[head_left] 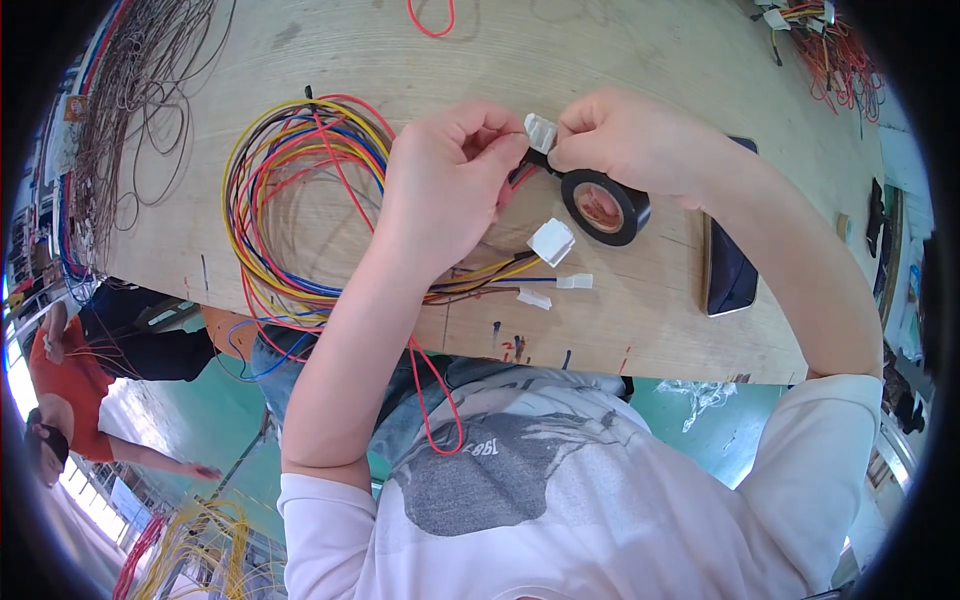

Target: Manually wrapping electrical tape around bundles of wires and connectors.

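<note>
My left hand (pixel 450 175) is closed in a pinch on the red and dark wires just below a white connector (pixel 540 132). Black tape (pixel 536 157) sits on the wires there, at the connector's base. The fingers of my right hand (pixel 620 140) are also pinched, gripping the tape at the connector's other side. A roll of black tape (pixel 605 208) hangs or rests just below that hand; which one I cannot tell. To the left lies a coiled wire harness (pixel 240 205) of red, yellow, blue and brown wires. Its other ends carry a larger white connector (pixel 551 242) and small white connectors (pixel 574 282).
A dark phone (pixel 730 265) lies on the wooden table (pixel 640 310) by my right forearm. Thin brown wires (pixel 135 110) pile up at the far left, and a bundle of red wires (pixel 840 70) at the far right. A person in orange (pixel 75 375) is at the lower left.
</note>
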